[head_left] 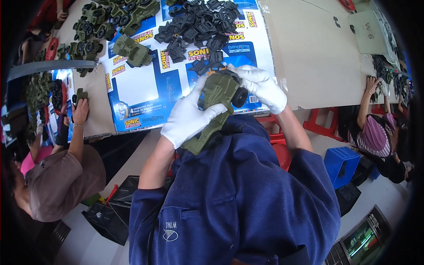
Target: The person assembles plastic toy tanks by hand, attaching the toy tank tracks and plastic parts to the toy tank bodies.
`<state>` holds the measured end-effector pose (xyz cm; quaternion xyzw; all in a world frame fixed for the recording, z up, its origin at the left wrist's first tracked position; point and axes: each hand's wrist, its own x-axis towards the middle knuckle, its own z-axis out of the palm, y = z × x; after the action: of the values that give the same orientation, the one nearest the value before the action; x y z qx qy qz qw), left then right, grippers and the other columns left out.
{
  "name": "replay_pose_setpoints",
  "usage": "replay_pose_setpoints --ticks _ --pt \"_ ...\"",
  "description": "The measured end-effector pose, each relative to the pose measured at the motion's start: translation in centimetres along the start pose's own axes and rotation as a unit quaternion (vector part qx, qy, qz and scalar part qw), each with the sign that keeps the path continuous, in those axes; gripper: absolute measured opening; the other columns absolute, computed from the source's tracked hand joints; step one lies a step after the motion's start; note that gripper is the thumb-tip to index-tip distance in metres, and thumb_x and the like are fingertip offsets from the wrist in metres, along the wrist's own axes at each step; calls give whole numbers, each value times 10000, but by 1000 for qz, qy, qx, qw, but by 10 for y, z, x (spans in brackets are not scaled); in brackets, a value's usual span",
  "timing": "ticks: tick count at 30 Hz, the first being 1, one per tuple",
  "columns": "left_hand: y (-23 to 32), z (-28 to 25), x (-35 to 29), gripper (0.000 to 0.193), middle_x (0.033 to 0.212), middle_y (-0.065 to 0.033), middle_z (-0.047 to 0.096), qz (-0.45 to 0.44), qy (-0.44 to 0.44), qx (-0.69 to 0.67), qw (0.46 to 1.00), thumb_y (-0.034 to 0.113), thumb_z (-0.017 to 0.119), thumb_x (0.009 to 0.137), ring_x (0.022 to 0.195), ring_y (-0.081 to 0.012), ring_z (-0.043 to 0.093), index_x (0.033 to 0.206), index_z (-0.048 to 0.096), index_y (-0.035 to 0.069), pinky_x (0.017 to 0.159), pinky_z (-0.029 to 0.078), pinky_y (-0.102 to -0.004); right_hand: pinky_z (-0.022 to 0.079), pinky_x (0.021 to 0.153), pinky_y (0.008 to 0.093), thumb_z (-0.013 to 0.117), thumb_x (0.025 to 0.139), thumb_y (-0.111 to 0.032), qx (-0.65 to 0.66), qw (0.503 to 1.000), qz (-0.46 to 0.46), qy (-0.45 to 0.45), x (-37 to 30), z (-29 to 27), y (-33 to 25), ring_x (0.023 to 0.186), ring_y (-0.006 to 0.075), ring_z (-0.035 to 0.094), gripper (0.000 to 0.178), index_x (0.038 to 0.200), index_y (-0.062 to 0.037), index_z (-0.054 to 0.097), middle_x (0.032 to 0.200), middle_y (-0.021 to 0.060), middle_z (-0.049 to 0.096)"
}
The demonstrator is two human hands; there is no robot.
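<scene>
An olive-green toy truck with black wheels is held up against my torso, just over the near edge of the table. My left hand, in a white glove, is closed around its body, thumb across the side. My right hand, also gloved in white, is closed on its far end by a black wheel; its fingertips are partly hidden. Right beyond my hands lies a heap of black plastic parts. Another green toy truck body rests left of that heap.
Printed blue and white sheets cover part of the table. Several green toy trucks are piled at the far left. A grey strip juts in from the left. Co-workers sit on both sides. A blue crate and red stools stand at the right.
</scene>
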<state>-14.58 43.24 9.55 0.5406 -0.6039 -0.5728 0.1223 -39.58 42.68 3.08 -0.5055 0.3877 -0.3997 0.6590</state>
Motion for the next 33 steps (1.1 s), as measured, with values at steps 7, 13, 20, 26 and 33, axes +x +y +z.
replay_pose_setpoints --ticks 7,13,20,26,33 --pt "-9 9 7 899 1079 -206 702 -5 33 37 999 418 740 832 967 -354 700 1539 260 139 857 531 -399 464 1012 374 849 694 -392 -376 918 -44 -119 17 -3 -32 1175 337 596 978 1465 5 398 1318 228 562" --pt "-13 -5 18 997 1349 -290 527 106 45 56 992 580 678 839 1244 -428 532 1536 211 41 1018 439 -408 365 1114 411 901 552 -426 -273 956 -102 43 13 9 -19 1327 338 476 1135 1436 54 375 1426 225 482" --pt "-6 19 38 948 1420 -202 487 258 56 -171 949 636 661 833 1307 -273 484 1460 367 -12 1091 372 -388 359 1118 402 891 555 -375 -330 934 -137 -12 6 20 -26 1333 359 457 1081 1446 -4 405 1451 205 461" --pt "4 15 26 725 1338 -203 561 252 127 -157 946 385 685 871 1240 -288 547 1417 426 -16 1038 431 -378 352 1121 423 867 634 -348 -314 933 -169 44 -9 33 -34 1351 375 433 1045 1479 -3 357 1481 203 430" --pt "14 27 27 510 1223 -197 605 332 189 -86 920 253 688 837 1119 -330 604 1252 549 -9 986 455 -398 397 1052 427 696 758 -651 -161 950 -205 171 -2 66 -33 1224 368 535 947 1374 22 441 1327 242 544"
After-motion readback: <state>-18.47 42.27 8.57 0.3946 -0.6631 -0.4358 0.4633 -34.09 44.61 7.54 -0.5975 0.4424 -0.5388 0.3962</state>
